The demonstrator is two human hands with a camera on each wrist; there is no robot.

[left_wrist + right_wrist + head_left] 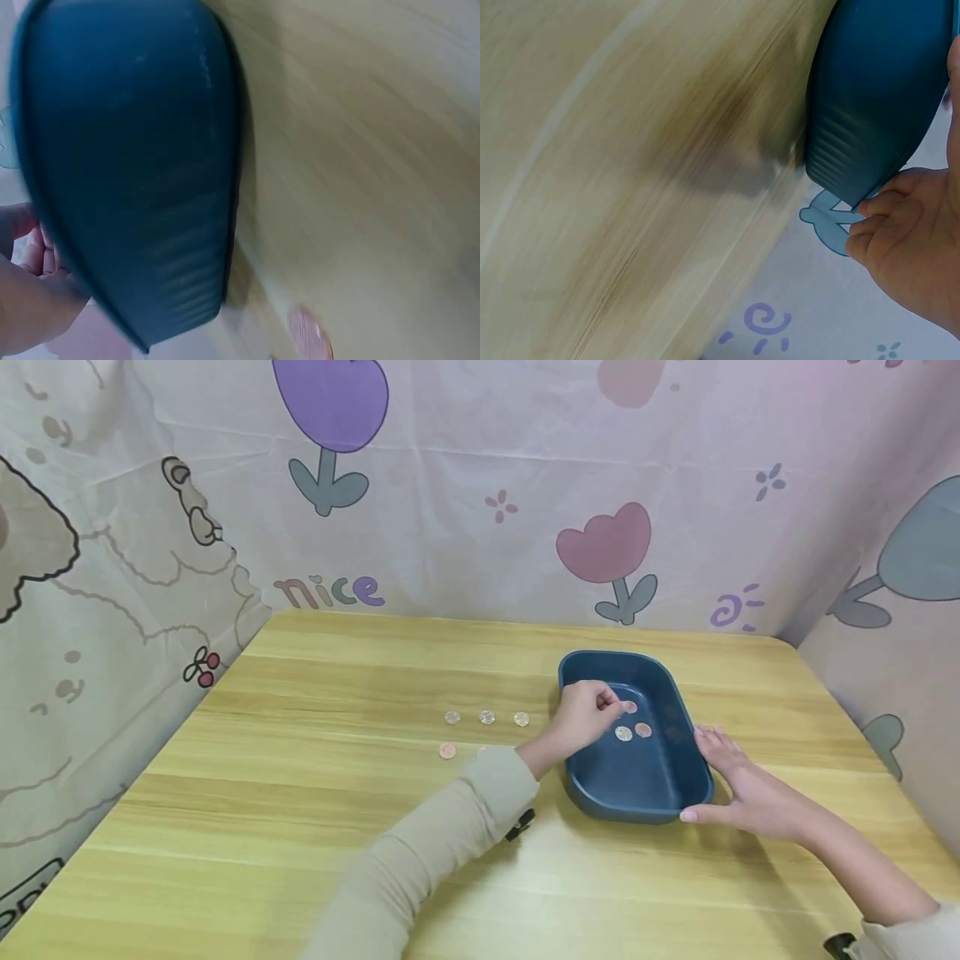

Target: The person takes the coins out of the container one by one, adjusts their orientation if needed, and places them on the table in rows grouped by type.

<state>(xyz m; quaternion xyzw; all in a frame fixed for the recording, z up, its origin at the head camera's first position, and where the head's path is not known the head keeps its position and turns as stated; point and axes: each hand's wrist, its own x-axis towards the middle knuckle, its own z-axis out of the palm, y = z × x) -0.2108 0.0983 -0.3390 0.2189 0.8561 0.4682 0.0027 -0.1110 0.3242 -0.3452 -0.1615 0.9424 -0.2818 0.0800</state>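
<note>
My left hand (pixel 583 718) reaches over the left rim of a dark blue tray (pixel 637 789), thumb and forefinger pinched together with a copper-coloured coin (pixel 631 707) at their tips. Inside the tray, a silver coin (pixel 623 733) and another copper-coloured coin (pixel 642 730) lie on the floor near the fingers. In the left wrist view, the tray wall hides most of the left fingers' work. My right hand (pixel 750 789) holds the tray at its near right corner, thumb at the front and fingers along the right side; the right wrist view shows fingertips against the tray's edge.
Left of the tray, three silver coins (pixel 487 717) lie in a row on the wooden table (pixel 300 810). Nearer me is a copper-coloured coin (pixel 447 751), with another partly covered by the left sleeve (pixel 435 843). A patterned cloth (pixel 465 543) hangs behind the table.
</note>
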